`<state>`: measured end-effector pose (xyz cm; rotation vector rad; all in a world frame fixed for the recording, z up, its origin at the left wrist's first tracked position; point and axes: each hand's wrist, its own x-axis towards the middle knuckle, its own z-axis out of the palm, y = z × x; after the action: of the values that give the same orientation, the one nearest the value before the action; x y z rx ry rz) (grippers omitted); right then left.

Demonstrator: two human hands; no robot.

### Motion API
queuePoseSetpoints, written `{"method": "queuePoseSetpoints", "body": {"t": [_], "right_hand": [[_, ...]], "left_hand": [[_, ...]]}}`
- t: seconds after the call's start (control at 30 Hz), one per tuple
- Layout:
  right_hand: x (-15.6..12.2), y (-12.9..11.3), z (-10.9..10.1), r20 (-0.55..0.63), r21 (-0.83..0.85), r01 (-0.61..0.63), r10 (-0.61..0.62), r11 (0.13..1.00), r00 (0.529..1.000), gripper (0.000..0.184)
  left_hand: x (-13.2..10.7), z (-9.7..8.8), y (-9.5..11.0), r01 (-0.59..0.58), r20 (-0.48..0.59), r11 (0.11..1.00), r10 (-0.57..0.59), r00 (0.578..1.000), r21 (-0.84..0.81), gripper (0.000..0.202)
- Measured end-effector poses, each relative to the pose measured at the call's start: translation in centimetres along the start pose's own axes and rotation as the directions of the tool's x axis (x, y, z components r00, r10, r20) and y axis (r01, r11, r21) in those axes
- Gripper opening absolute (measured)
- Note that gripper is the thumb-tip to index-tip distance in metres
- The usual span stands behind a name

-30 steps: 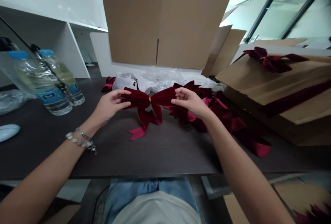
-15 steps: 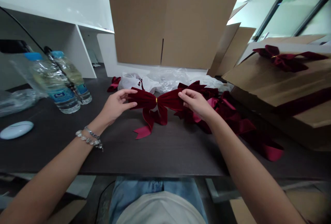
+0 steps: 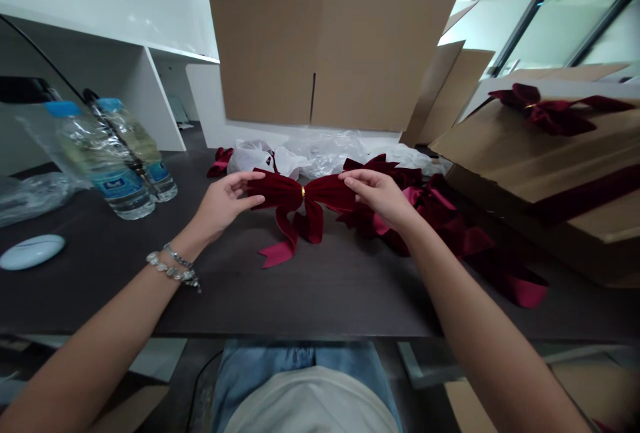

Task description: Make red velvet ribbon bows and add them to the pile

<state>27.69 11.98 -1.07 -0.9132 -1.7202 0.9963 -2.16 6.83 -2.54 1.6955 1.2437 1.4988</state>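
Observation:
A dark red velvet bow [image 3: 325, 191] with a gold tie at its middle is stretched between my two hands above the dark table [image 3: 310, 293]. My left hand [image 3: 223, 203] grips the end of its left loop between thumb and fingers. On the opposite loop, my right hand [image 3: 377, 194] pinches the outer end. Two ribbon tails hang below the gold tie, the left one showing a shinier pinkish-red side. Close behind and beside my right hand lies a heap of similar red bows [image 3: 440, 216], partly covered by my hand and forearm.
Two water bottles [image 3: 123, 179] with blue caps and a white computer mouse [image 3: 33, 251] are at left. Clear plastic bags [image 3: 325, 153] lie along the back, below a cardboard panel [image 3: 270, 39]. At right, a cardboard box [image 3: 550, 159] carries another red bow [image 3: 545, 113].
My right hand's fingers have shifted slightly inward and straightened along the right loop. The bow and my left hand have stayed nearly in place.

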Motion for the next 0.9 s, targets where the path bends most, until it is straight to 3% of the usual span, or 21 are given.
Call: {"method": "queuePoseSetpoints", "body": {"t": [0.2, 0.43, 0.67, 0.9], "right_hand": [[-0.1, -0.4, -0.8, 0.162, 0.006, 0.057, -0.057, 0.998, 0.985, 0.049], [-0.2, -0.5, -0.7, 0.09, -0.096, 0.078, -0.069, 0.992, 0.994, 0.044], [0.3, 0.4, 0.3, -0.106, -0.057, 0.08, -0.086, 0.995, 0.991, 0.026], [0.5, 0.6, 0.4, -0.121, -0.009, 0.064, -0.064, 0.998, 0.991, 0.027]], "left_hand": [[0.2, -0.2, -0.1, 0.007, -0.002, 1.0, -0.007, 1.0, -0.023, 0.049], [0.2, -0.4, -0.2, 0.011, 0.023, 1.0, -0.011, 1.0, -0.027, 0.051], [-0.1, -0.1, 0.3, 0.073, 0.07, 0.989, -0.065, 0.995, -0.128, 0.052], [-0.1, -0.1, 0.1, 0.067, 0.073, 0.993, -0.06, 0.996, -0.098, 0.054]]}}
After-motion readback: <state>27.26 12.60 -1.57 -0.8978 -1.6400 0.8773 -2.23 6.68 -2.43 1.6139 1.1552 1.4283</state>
